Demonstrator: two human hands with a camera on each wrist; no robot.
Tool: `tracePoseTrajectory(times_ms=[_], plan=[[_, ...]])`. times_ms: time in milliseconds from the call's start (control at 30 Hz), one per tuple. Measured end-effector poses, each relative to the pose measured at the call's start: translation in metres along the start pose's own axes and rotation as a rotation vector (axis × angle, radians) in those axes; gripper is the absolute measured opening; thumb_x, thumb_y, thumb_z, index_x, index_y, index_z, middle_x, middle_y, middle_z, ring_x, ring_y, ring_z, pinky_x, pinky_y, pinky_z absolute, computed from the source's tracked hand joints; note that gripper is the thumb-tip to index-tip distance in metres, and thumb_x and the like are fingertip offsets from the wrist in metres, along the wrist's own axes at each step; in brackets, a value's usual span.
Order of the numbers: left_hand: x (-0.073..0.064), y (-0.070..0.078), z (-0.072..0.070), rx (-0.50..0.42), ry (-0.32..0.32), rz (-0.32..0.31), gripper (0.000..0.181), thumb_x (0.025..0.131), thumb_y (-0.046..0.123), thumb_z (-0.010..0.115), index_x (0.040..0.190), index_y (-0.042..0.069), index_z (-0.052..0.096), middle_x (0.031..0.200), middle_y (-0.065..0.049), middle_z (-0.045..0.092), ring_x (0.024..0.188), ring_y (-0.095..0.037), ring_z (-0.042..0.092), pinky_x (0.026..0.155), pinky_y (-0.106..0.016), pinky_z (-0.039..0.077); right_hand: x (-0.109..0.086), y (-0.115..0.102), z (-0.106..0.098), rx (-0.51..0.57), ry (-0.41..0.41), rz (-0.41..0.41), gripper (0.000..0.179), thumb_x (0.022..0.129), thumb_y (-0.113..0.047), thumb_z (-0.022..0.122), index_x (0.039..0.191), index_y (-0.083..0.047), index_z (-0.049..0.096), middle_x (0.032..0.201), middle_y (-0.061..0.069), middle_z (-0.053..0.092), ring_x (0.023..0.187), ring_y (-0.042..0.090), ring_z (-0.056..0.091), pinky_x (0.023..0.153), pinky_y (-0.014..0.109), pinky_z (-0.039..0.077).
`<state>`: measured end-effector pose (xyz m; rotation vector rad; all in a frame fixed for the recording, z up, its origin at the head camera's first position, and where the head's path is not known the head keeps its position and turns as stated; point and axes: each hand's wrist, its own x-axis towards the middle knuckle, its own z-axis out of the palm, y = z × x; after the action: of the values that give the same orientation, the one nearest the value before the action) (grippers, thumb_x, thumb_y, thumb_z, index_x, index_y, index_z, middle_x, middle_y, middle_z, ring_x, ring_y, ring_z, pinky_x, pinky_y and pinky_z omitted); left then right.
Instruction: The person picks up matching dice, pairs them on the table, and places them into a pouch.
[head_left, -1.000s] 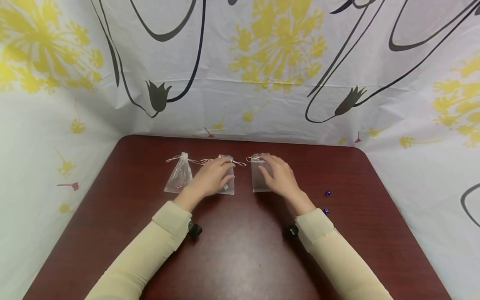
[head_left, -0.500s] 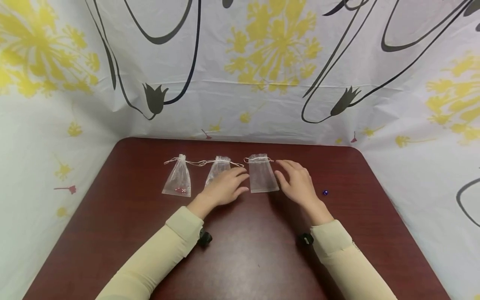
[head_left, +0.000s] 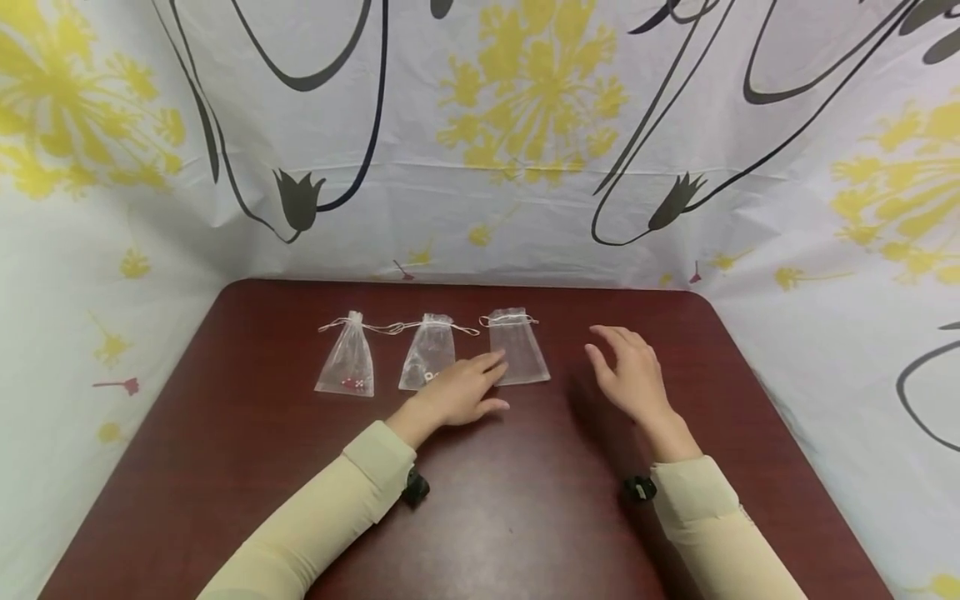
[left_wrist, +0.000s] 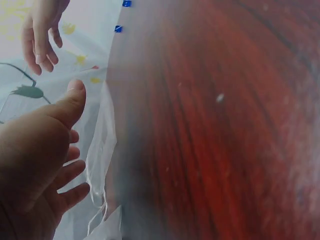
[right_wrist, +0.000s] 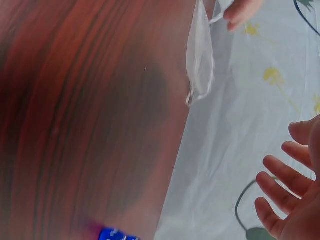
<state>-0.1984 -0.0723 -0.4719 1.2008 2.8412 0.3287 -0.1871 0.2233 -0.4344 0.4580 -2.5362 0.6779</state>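
Three small sheer drawstring bags lie in a row at the back of the table. Red dice show through the left bag (head_left: 347, 362), and white dice show low in the middle bag (head_left: 431, 343). My left hand (head_left: 456, 392) reaches across the middle bag's lower corner, its fingertips overlapping the right bag (head_left: 519, 350) in the head view. No dice show inside that right bag. My right hand (head_left: 634, 375) hovers right of it, fingers loosely spread, holding nothing. Blue dice (left_wrist: 118, 29) appear in the left wrist view; in the head view they are hidden behind my right hand.
The dark red wooden table (head_left: 517, 517) ends at a back edge close behind the bags. White patterned cloth (head_left: 525, 225) hangs behind and at both sides. White drawstrings (head_left: 386, 327) of the left and middle bags meet between them.
My right hand has left the right bag and moved rightward, over the blue dice in the head view. My left hand has slid right from the middle bag, toward the right bag's lower edge.
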Motion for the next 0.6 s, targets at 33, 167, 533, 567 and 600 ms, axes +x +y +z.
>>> tracePoseTrajectory(times_ms=[33, 167, 533, 567, 600], plan=[[0.000, 0.001, 0.001, 0.004, -0.009, 0.000, 0.074, 0.101, 0.054, 0.054, 0.153, 0.003, 0.043, 0.163, -0.015, 0.030, 0.148, -0.029, 0.033, 0.117, -0.044, 0.034, -0.002, 0.002, -0.002, 0.000, -0.001, 0.014, 0.031, 0.097, -0.014, 0.068, 0.126, -0.003, 0.067, 0.123, 0.019, 0.066, 0.116, 0.044, 0.058, 0.094, 0.065, 0.042], [-0.001, 0.002, 0.003, 0.016, -0.026, -0.011, 0.074, 0.100, 0.055, 0.055, 0.152, 0.004, 0.044, 0.162, -0.016, 0.032, 0.149, -0.029, 0.032, 0.118, -0.043, 0.033, -0.007, 0.012, -0.013, 0.004, 0.006, 0.067, 0.032, 0.098, -0.015, 0.066, 0.127, -0.003, 0.065, 0.124, 0.021, 0.065, 0.119, 0.045, 0.056, 0.097, 0.066, 0.040], [0.000, 0.002, 0.011, 0.028, -0.057, -0.024, 0.067, 0.100, 0.055, 0.055, 0.143, 0.004, 0.056, 0.157, -0.015, 0.042, 0.143, -0.029, 0.041, 0.117, -0.040, 0.035, -0.025, 0.052, -0.028, -0.011, 0.034, 0.193, 0.030, 0.098, -0.015, 0.065, 0.125, -0.001, 0.065, 0.119, 0.024, 0.065, 0.111, 0.045, 0.059, 0.092, 0.063, 0.043], [0.000, 0.002, 0.012, 0.030, -0.056, -0.020, 0.067, 0.100, 0.055, 0.055, 0.143, 0.004, 0.057, 0.156, -0.015, 0.043, 0.143, -0.030, 0.042, 0.117, -0.040, 0.035, -0.027, 0.056, -0.028, -0.012, 0.029, 0.204, 0.031, 0.099, -0.016, 0.065, 0.125, -0.001, 0.065, 0.119, 0.024, 0.065, 0.110, 0.045, 0.059, 0.091, 0.063, 0.043], [0.001, 0.002, 0.012, 0.034, -0.058, -0.017, 0.067, 0.100, 0.055, 0.054, 0.143, 0.004, 0.056, 0.156, -0.015, 0.043, 0.143, -0.030, 0.043, 0.117, -0.040, 0.035, -0.029, 0.060, -0.028, -0.012, 0.025, 0.214, 0.031, 0.099, -0.016, 0.065, 0.125, 0.000, 0.065, 0.118, 0.025, 0.065, 0.108, 0.045, 0.059, 0.090, 0.063, 0.043]])
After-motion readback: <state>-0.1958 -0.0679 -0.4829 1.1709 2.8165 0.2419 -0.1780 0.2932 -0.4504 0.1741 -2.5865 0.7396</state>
